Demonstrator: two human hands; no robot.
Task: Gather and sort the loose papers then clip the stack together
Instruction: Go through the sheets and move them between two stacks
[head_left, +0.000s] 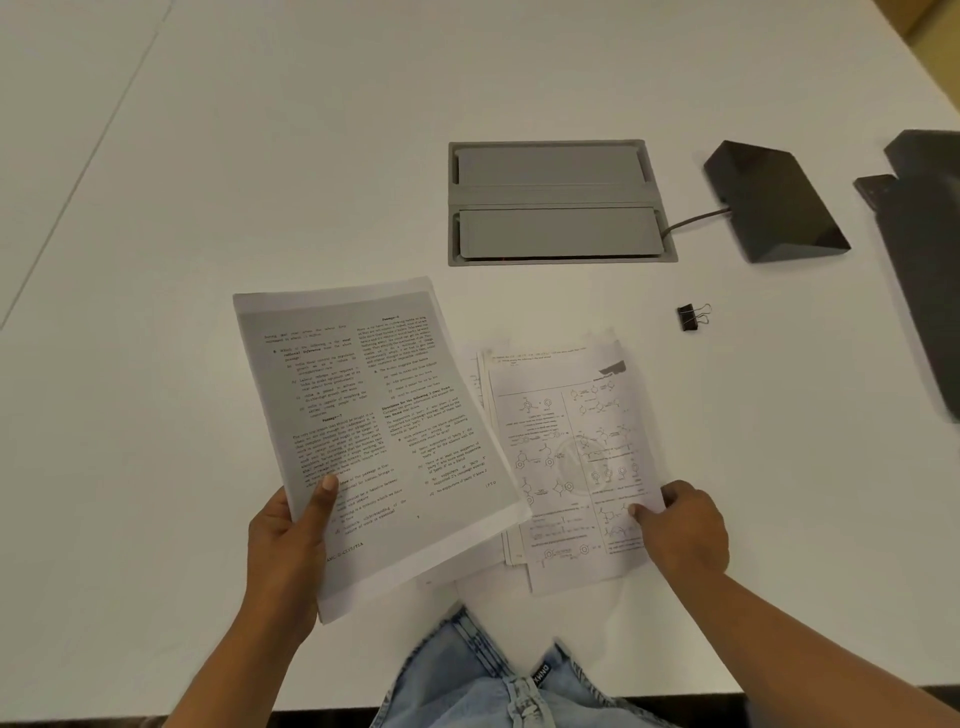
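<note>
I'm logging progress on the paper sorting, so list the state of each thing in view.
Left hand: gripping grey-printed text sheet, lifted and tilted.
Right hand: pressing on white diagram-page stack, loosely fanned on table.
Black binder clip: lying unused, apart from papers.
Grey table hatch: closed.

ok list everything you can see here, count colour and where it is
sheet in hand: one, white with grey printed text, lifted at centre left
paper stack: several sheets, exact count unclear, white with diagrams, lying on the table at centre right
binder clip: one, black with wire handles, on the table beyond the stack, untouched
cable hatch: one, grey, set into the table top, centre
wedge device: one, dark grey, right of the hatch, cable running to the hatch
dark object: one, dark grey, right edge, cut off
table: one, white
jeans: light blue, bottom centre
left hand: holds the sheet
right hand: on the stack's near right corner
</note>
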